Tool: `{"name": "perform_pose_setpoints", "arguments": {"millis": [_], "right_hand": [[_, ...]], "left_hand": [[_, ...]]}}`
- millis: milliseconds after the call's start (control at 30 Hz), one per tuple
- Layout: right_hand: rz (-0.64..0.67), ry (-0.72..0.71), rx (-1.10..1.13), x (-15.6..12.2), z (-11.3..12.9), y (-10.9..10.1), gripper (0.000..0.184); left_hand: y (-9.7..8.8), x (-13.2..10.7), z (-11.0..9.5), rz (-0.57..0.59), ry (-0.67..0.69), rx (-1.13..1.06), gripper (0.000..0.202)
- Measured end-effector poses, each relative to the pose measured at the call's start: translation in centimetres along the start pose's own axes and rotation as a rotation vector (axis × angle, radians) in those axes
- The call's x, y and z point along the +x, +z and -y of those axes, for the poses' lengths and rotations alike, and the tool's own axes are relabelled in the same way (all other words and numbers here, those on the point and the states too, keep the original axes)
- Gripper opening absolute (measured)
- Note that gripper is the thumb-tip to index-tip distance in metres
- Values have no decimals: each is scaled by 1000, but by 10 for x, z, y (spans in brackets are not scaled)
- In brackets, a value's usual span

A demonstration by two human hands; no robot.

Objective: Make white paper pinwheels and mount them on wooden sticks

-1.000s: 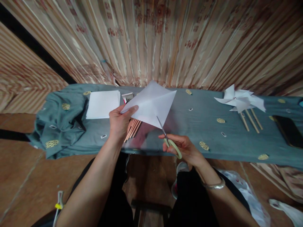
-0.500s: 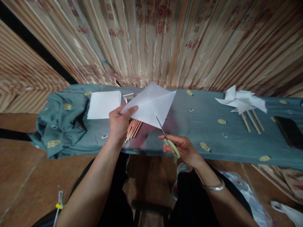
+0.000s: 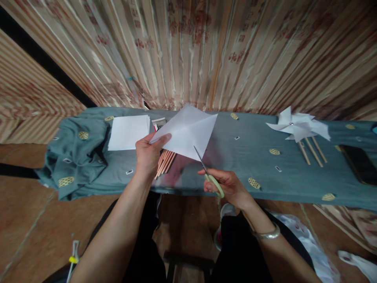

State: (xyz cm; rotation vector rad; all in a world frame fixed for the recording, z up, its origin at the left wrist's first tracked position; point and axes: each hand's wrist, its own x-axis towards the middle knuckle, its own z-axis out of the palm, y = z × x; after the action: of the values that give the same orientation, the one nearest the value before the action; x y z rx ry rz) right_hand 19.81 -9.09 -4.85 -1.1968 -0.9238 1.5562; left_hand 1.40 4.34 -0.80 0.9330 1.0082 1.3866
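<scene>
Presently: narrow table under teal cloth (image 3: 235, 165), striped curtain (image 3: 206, 51) close behind | left hand (image 3: 149, 155) pinches white sheet (image 3: 187, 131) by its left corner, above wooden sticks (image 3: 165, 161); right hand (image 3: 228, 184) grips scissors (image 3: 207, 173), blades at sheet's lower edge | bare cloth mid-table; paper stack (image 3: 129, 131) left, pinwheels (image 3: 297, 125) far right | since half a second ago: hands, sheet virtually unmoved.

The paper sheet (image 3: 187, 131) is plain white, like the stack of paper (image 3: 129, 131) and the pinwheels (image 3: 297, 125), whose handles (image 3: 304, 152) are pale wood. The scissors (image 3: 214, 184) have pale green grips and grey blades. The table cloth (image 3: 241, 157) is dusty blue-grey, dotted with yellow latticed ovals and small white rectangles. The curtain (image 3: 206, 51) runs in beige and tan stripes with reddish-brown motifs. The phone (image 3: 357, 163) is black, the bangle (image 3: 266, 234) silver, the bundle of sticks (image 3: 165, 161) light tan.
</scene>
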Motion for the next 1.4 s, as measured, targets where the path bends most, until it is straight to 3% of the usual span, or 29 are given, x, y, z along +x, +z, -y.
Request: {"name": "perform_pose_setpoints", "arguments": {"millis": [333, 567, 1000, 1400], "right_hand": [[59, -70, -203, -2, 6, -4, 49], [22, -53, -171, 0, 8, -2, 51], [-54, 16, -3, 3, 6, 3, 51], [-26, -11, -113, 2, 9, 2, 43]], "left_hand": [[6, -6, 3, 48, -47, -44, 21], [8, -10, 6, 91, -109, -26, 17], [5, -8, 8, 71, -98, -30, 18], [7, -16, 10, 103, -161, 13, 25]]}}
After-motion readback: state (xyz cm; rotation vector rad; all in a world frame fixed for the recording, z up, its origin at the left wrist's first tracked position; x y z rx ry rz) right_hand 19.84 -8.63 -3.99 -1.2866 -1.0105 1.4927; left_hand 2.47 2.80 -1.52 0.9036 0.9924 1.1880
